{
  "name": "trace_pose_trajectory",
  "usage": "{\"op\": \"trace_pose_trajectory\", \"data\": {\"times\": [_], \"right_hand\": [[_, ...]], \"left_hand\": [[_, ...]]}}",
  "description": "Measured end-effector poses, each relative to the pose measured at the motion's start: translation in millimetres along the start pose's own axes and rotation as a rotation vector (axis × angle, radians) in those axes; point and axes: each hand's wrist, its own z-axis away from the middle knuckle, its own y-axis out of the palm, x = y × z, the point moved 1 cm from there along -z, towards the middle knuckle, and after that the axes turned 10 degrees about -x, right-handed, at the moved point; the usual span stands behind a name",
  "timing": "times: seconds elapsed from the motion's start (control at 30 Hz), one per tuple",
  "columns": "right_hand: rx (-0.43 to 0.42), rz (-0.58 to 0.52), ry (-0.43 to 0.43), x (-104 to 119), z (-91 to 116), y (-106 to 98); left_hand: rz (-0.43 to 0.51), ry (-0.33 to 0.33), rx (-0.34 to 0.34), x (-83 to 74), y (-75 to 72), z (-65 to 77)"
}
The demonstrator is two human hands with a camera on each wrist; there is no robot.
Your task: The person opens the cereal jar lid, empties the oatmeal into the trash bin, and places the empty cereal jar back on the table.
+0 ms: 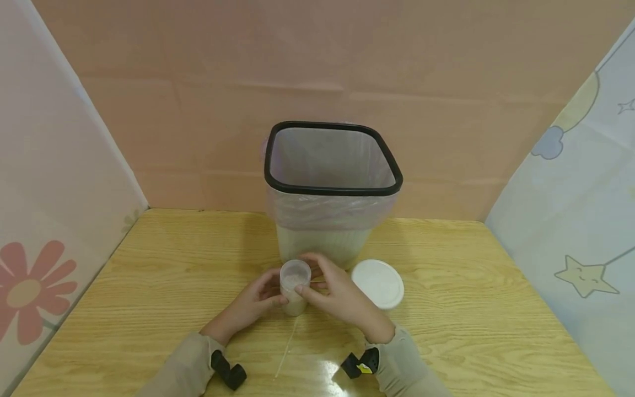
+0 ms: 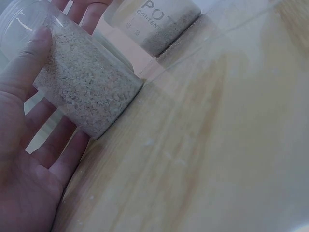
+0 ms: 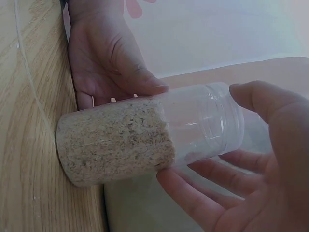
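A clear plastic jar (image 1: 295, 295) without a lid stands upright on the table between my hands. Beige, grainy flakes (image 3: 116, 140) fill roughly its lower two thirds. My left hand (image 1: 253, 302) holds the jar from the left, thumb on its front and fingers behind. From the right, my right hand (image 1: 339, 292) grips the jar near its rim, its thumb by the mouth. To the right of that hand is a white round lid (image 1: 378, 284). In the left wrist view, a printed container (image 2: 157, 24) with similar grains stands beyond the jar.
Behind the hands stands a waste bin (image 1: 322, 240) with a black rim and a translucent bag liner. A thin pale line (image 1: 285, 353) runs along the wooden table (image 1: 476, 309) from the jar toward the front. Cloth screens (image 1: 223, 138) enclose the table's back and sides.
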Motion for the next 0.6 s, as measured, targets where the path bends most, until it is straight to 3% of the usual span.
{"op": "trace_pose_trajectory", "data": {"times": [0.6], "right_hand": [[0.053,-0.043,0.009,-0.6,-0.7,-2.0]], "left_hand": [[0.011,-0.012,-0.003,0.9,-0.2,0.5]]}}
